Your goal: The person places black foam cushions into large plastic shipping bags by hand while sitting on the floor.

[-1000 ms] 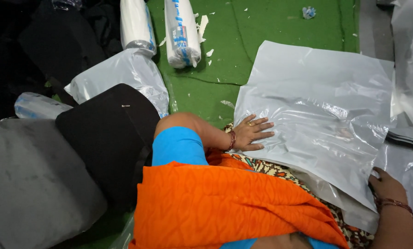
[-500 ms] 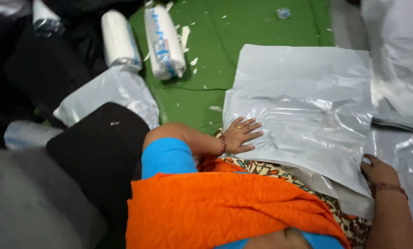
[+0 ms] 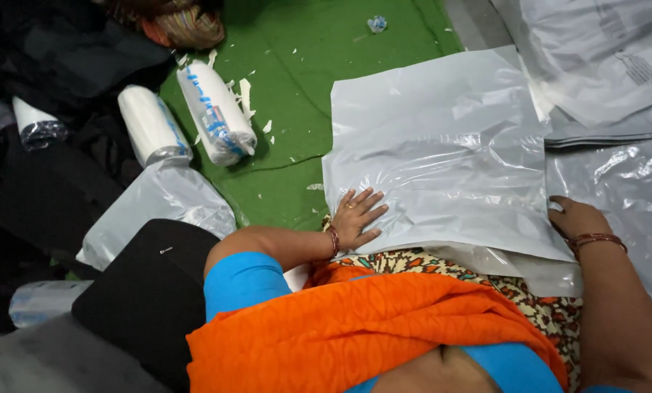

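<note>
- on the green floor mat (image 3: 318, 87), head view now: a grey plastic mailer bag (image 3: 442, 153) lies flat in front of the person's lap, lower edge over the patterned cloth (image 3: 442, 263) on the knees.
- left hand (image 3: 358, 217) is flat on the bag's lower left corner, fingers (image 3: 370, 198) spread wide and straight, pressing down, gripping nothing.
- right hand (image 3: 575, 218) sits at the bag's lower right edge, palm down, fingers curled slightly onto the plastic; cannot tell if it pinches the edge or only rests on it.
- more grey bags (image 3: 610, 80) are stacked to the right, one partly under the flat bag's right side.
- two white rolls (image 3: 187, 120) lie on the mat to the left, with small white scraps beside them; a filled grey bag (image 3: 158, 207) and a black bundle (image 3: 140, 291) sit nearer the left arm.
- head view against the earlier frames: both hands hold the same corners of the bag as half a second and one second ago, the left fingers just as spread.
- the bag looks no flatter or more shifted than before; same creases across its middle.
- the main change is the camera: it has swung left and up, so the rolls sit lower in frame and a striped cloth (image 3: 187, 25) now shows at the top left.
- judged from that, the smoothing hold is steady, no new step begun.
</note>
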